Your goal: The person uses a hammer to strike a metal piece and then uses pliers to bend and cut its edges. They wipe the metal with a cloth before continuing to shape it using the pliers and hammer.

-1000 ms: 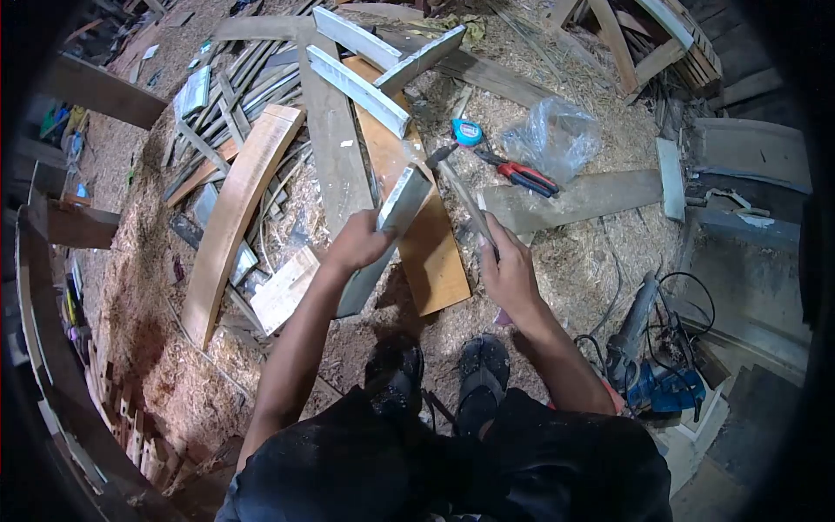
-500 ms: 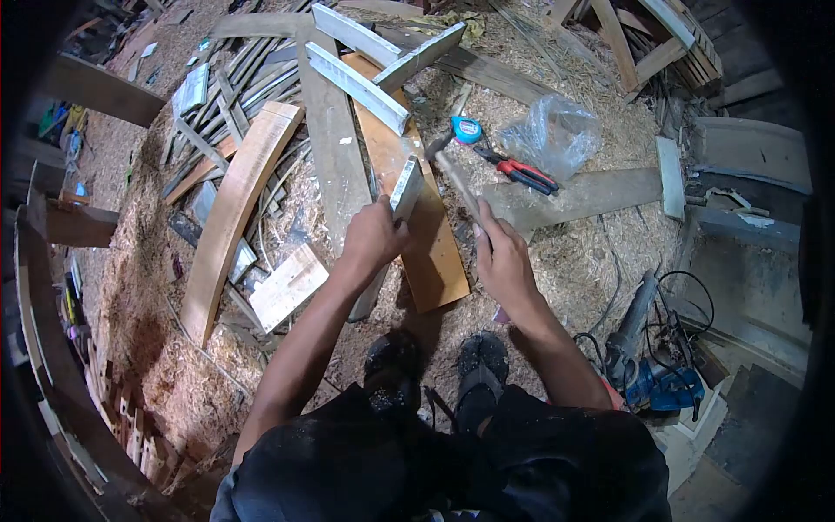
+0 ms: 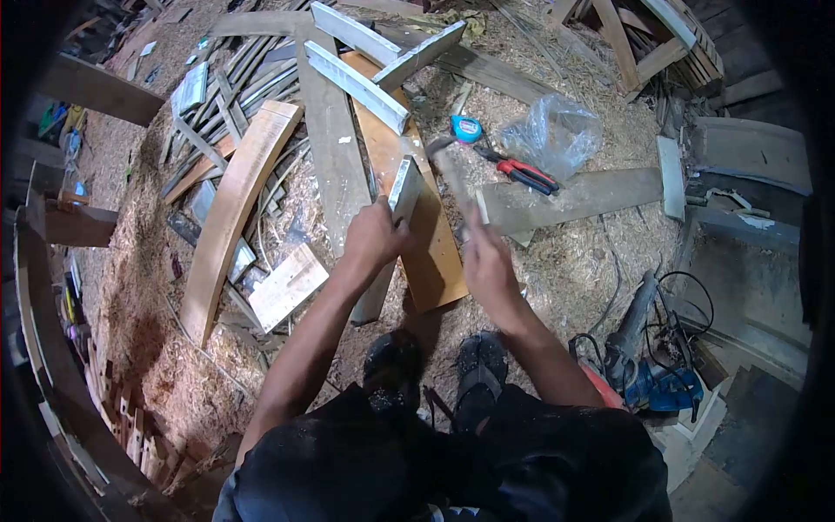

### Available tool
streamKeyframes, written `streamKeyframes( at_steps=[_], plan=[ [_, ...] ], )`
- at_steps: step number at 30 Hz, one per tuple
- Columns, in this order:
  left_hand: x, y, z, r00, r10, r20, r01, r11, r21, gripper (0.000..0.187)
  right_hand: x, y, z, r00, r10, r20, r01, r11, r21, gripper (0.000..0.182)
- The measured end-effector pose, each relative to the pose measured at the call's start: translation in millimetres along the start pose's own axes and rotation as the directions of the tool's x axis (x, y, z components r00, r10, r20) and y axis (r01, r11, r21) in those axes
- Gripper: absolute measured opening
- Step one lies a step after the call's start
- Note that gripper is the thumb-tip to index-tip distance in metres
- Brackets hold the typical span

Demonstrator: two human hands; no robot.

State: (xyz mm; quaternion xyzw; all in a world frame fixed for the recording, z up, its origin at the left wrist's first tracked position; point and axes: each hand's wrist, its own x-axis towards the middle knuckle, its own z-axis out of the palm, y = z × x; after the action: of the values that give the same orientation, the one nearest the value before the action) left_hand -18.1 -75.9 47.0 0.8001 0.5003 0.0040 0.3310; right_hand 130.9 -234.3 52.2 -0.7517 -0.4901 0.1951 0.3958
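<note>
On the sawdust-covered floor [image 3: 600,261], amid scattered offcuts, the person stands a grey wooden strip [image 3: 402,193] on end over an orange-brown board [image 3: 435,252]. The left hand [image 3: 374,233] is closed around the strip just below its upper end, fingers wrapped and thumb toward the viewer. The right hand [image 3: 487,265] is clenched on the handle of a hammer [image 3: 448,165], whose head shows blurred just beside and slightly above the strip's top, near a blue tape measure [image 3: 467,129] and red-handled pliers [image 3: 522,174]. Whether a nail sits on the strip's end cannot be told. Principal hazard, as a judgement: the holding fingers lie close under the point the hammer head is nearest, so a glancing or mis-aimed blow could land on the left hand. A second risk is that the narrow strip, steadied only by one hand and resting on a smooth board, may twist or skid sideways under impact, throwing the blow off line. A third is footing: both feet [image 3: 435,370] stand in loose shavings directly beneath the work, and a dropped strip or hammer would fall toward them. To the right, a blue power tool [image 3: 661,383] and its looped cable [image 3: 687,304] lie near the feet, and could catch an ankle on a step back. A clear plastic bag [image 3: 557,135] lies well apart.
</note>
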Motion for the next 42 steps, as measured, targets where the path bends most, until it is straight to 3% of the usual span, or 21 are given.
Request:
streamKeyframes(
  at_steps=[2, 6, 10, 14, 18, 22, 23, 26, 30, 31, 35, 39, 42],
  plan=[
    [3.9, 3.1, 1.0, 1.000, 0.007, -0.008, -0.007, 1.000, 0.004, 0.038, 0.6, 9.6, 1.4, 0.982, 0.065, 0.177, -0.047, 0.993, -0.104, 0.049],
    [-0.3, 8.5, 5.8, 1.000, 0.024, -0.013, -0.023, 0.996, 0.087, 0.035, 4.7, -6.8, -7.1, 1.000, 0.011, -0.020, -0.012, 0.999, -0.039, 0.051],
    [-2.7, 18.2, 6.1, 1.000, 0.023, -0.020, -0.020, 0.991, 0.134, 0.033, 8.3, -14.6, -7.2, 0.994, -0.104, 0.041, 0.106, 0.993, -0.048, 0.056],
    [-3.2, 12.4, 11.2, 0.998, 0.048, -0.039, -0.042, 0.989, 0.145, 0.034, 5.5, -26.9, -7.9, 1.000, -0.026, 0.002, 0.026, 0.999, -0.025, 0.054],
    [-2.8, 19.3, 9.6, 0.998, 0.038, -0.051, -0.031, 0.989, 0.144, 0.033, 13.0, -19.6, -20.9, 0.969, 0.098, 0.227, -0.071, 0.990, -0.124, 0.057],
    [-4.7, 20.4, 6.8, 0.999, 0.037, -0.038, -0.032, 0.992, 0.125, 0.032, 8.6, -18.1, -8.3, 0.997, -0.079, 0.025, 0.081, 0.996, -0.049, 0.056],
    [-3.8, 20.8, 7.2, 0.998, 0.041, -0.042, -0.035, 0.992, 0.125, 0.032, 1.2, 5.5, 5.3, 0.984, -0.165, 0.060, 0.173, 0.967, -0.188, 0.056],
    [-2.4, 19.6, 9.5, 0.998, 0.048, -0.050, -0.041, 0.990, 0.133, 0.033, 11.7, -24.5, -15.8, 0.986, 0.070, 0.153, -0.063, 0.997, -0.052, 0.056],
    [-6.1, 20.1, 11.2, 0.998, 0.020, -0.057, -0.013, 0.993, 0.121, 0.036, 5.9, -9.5, 5.7, 0.996, -0.071, 0.051, 0.078, 0.987, -0.144, 0.056],
    [-4.0, 21.9, 10.8, 0.998, 0.020, -0.058, -0.013, 0.994, 0.113, 0.036, 5.6, -12.4, -1.6, 0.983, 0.084, 0.162, -0.058, 0.986, -0.159, 0.057],
    [-5.4, 23.1, 11.6, 0.999, 0.019, -0.039, -0.014, 0.992, 0.129, 0.036, 11.7, -27.2, -16.3, 0.996, 0.075, 0.047, -0.072, 0.995, -0.062, 0.056],
    [-7.2, 22.6, 15.9, 0.998, 0.029, -0.057, -0.022, 0.993, 0.119, 0.036, 7.6, -5.8, -9.0, 0.968, 0.041, 0.248, 0.001, 0.986, -0.166, 0.055],
    [-2.8, 20.1, 16.1, 0.999, 0.027, -0.047, -0.020, 0.991, 0.135, 0.037, 2.7, -24.9, -14.0, 1.000, -0.020, 0.021, 0.020, 0.999, -0.039, 0.057]
  ],
)
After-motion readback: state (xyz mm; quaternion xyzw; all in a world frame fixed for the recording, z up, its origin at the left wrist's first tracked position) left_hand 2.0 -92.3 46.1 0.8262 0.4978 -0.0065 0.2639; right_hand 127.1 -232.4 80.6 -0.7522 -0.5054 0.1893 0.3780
